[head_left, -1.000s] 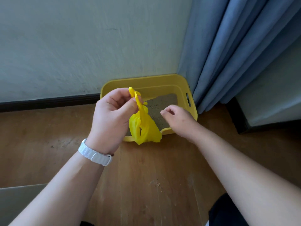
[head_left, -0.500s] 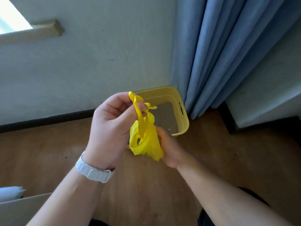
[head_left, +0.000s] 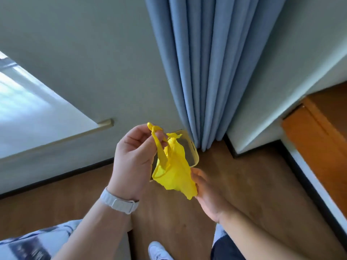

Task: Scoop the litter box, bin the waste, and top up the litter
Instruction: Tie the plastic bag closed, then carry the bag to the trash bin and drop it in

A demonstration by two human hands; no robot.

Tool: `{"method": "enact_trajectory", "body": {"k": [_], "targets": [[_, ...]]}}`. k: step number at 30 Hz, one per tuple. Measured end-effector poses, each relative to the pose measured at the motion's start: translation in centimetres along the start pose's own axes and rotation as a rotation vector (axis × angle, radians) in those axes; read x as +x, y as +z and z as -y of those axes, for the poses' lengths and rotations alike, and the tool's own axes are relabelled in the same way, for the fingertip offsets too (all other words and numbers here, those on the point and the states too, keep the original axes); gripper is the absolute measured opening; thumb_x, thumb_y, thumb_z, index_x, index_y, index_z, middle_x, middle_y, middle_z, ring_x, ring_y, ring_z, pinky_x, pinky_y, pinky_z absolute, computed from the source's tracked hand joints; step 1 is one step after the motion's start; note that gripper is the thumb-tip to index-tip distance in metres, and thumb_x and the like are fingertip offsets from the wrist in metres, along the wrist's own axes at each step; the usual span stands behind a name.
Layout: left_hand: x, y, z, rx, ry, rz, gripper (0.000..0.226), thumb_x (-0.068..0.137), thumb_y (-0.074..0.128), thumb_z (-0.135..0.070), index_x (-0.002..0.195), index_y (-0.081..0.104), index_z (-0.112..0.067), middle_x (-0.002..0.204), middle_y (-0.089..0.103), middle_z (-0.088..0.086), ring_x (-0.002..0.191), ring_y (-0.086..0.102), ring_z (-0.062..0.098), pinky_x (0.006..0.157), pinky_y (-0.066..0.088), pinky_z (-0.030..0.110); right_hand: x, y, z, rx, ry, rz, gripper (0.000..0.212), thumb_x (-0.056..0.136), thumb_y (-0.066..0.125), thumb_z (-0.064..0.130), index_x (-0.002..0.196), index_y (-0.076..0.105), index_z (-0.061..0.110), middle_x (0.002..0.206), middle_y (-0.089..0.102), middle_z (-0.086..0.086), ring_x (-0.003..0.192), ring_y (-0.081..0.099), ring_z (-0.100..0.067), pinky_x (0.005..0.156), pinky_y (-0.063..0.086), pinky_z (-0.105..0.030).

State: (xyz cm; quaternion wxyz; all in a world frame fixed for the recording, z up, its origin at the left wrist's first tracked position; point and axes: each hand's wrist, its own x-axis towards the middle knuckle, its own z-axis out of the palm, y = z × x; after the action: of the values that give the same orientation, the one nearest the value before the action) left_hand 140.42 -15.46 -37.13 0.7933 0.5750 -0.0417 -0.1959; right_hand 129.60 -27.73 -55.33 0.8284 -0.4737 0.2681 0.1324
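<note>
Bag (head_left: 174, 171) is now lifted away from the litter box (head_left: 195, 152), handle pinched by the left hand (head_left: 133, 160). Right hand (head_left: 208, 197) is now tucked underneath, fingers hidden; binning's probably next.

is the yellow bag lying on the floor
No, the yellow bag hangs above the floor, its handle pinched by the left hand.

The plastic bag (head_left: 174, 171) is a bright, plain yellow, and the litter box (head_left: 195, 154) behind it is a slightly paler yellow. The curtain (head_left: 212, 62) is a dusty blue with no pattern. The wall (head_left: 84, 53) is pale grey-green, the skirting board (head_left: 56, 179) black, and the floor (head_left: 234, 175) brown with wood grain. The watch strap (head_left: 120, 203) is white, like the shoe (head_left: 159, 250). A cloth (head_left: 33, 239) shows blurred blue and white patches.
</note>
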Motion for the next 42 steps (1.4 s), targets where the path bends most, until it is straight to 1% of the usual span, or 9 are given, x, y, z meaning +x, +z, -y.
{"method": "enact_trajectory", "body": {"k": [4, 9, 14, 18, 22, 27, 33, 39, 42], "targets": [[-1.7, 5.4, -6.7, 0.004, 0.004, 0.026, 0.006, 0.069, 0.074, -0.018, 0.074, 0.072, -0.016, 0.071, 0.066, 0.005, 0.061, 0.06, 0.016, 0.06, 0.051, 0.024, -5.7, 1.4, 6.4, 0.013, -0.072, -0.017, 0.05, 0.078, 0.063, 0.047, 0.119, 0.06, 0.018, 0.115, 0.066, -0.017, 0.096, 0.06, -0.019, 0.082, 0.044, -0.037], [-3.8, 11.1, -12.1, 0.016, 0.046, 0.034, 0.008, 0.081, 0.065, -0.003, 0.077, 0.069, -0.009, 0.069, 0.066, 0.007, 0.06, 0.061, 0.016, 0.058, 0.051, 0.023, -10.3, 1.9, 12.3, 0.023, -0.161, -0.056, 0.042, 0.082, 0.059, 0.037, 0.117, 0.061, 0.014, 0.1, 0.071, -0.008, 0.088, 0.062, -0.016, 0.077, 0.047, -0.031], [-5.9, 15.3, -15.4, 0.049, 0.114, 0.1, 0.012, 0.089, 0.057, 0.006, 0.083, 0.064, -0.001, 0.069, 0.066, 0.007, 0.062, 0.063, 0.014, 0.06, 0.052, 0.023, -13.1, 1.3, 15.2, -0.013, -0.198, -0.095, 0.033, 0.093, 0.059, 0.035, 0.122, 0.06, 0.019, 0.114, 0.069, -0.008, 0.106, 0.065, -0.02, 0.089, 0.048, -0.034], [-7.2, 16.3, -17.0, 0.072, 0.152, 0.205, 0.014, 0.084, 0.065, -0.001, 0.077, 0.071, -0.011, 0.071, 0.066, 0.007, 0.066, 0.063, 0.017, 0.064, 0.053, 0.026, -15.3, 1.1, 16.2, 0.031, -0.253, -0.145, 0.033, 0.098, 0.053, 0.033, 0.126, 0.058, 0.017, 0.118, 0.068, -0.01, 0.114, 0.063, -0.026, 0.099, 0.048, -0.043], [-8.6, 16.1, -17.9, 0.084, 0.157, 0.3, 0.018, 0.089, 0.06, 0.003, 0.08, 0.069, -0.009, 0.073, 0.066, 0.006, 0.068, 0.063, 0.019, 0.067, 0.053, 0.029, -18.1, 1.9, 15.8, 0.054, -0.331, -0.23, 0.035, 0.099, 0.05, 0.034, 0.128, 0.057, 0.016, 0.119, 0.068, -0.01, 0.112, 0.064, -0.025, 0.102, 0.048, -0.046], [-11.0, 15.1, -18.4, 0.124, 0.118, 0.442, 0.019, 0.092, 0.056, 0.003, 0.082, 0.068, -0.008, 0.074, 0.067, 0.007, 0.07, 0.063, 0.018, 0.068, 0.053, 0.031, -21.9, 3.4, 13.0, 0.115, -0.399, -0.365, 0.044, 0.093, 0.055, 0.041, 0.131, 0.057, 0.018, 0.125, 0.065, -0.01, 0.119, 0.06, -0.027, 0.105, 0.044, -0.047], [-14.3, 14.0, -18.8, 0.156, 0.096, 0.648, 0.025, 0.092, 0.059, -0.001, 0.077, 0.07, -0.017, 0.074, 0.068, 0.005, 0.069, 0.064, 0.016, 0.069, 0.052, 0.031, -27.5, 7.0, 8.5, 0.178, -0.51, -0.584, 0.032, 0.098, 0.049, 0.029, 0.123, 0.059, 0.011, 0.116, 0.067, -0.013, 0.11, 0.063, -0.026, 0.092, 0.052, -0.038], [-19.6, 15.8, -18.0, 0.155, 0.025, 0.84, 0.019, 0.091, 0.061, -0.004, 0.079, 0.07, -0.015, 0.075, 0.068, 0.008, 0.069, 0.063, 0.019, 0.068, 0.054, 0.033, -33.0, 8.2, 3.9, 0.251, -0.559, -0.772, 0.033, 0.097, 0.052, 0.034, 0.121, 0.061, 0.014, 0.117, 0.067, -0.013, 0.113, 0.061, -0.028, 0.098, 0.049, -0.044], [-22.9, 17.5, -17.3, 0.132, -0.002, 0.955, 0.026, 0.091, 0.06, 0.0, 0.076, 0.071, -0.018, 0.075, 0.069, 0.006, 0.069, 0.062, 0.018, 0.069, 0.054, 0.032, -36.3, 8.3, 1.9, 0.317, -0.604, -0.861, 0.032, 0.096, 0.052, 0.035, 0.121, 0.062, 0.015, 0.119, 0.066, -0.011, 0.114, 0.061, -0.027, 0.103, 0.047, -0.047]]}}
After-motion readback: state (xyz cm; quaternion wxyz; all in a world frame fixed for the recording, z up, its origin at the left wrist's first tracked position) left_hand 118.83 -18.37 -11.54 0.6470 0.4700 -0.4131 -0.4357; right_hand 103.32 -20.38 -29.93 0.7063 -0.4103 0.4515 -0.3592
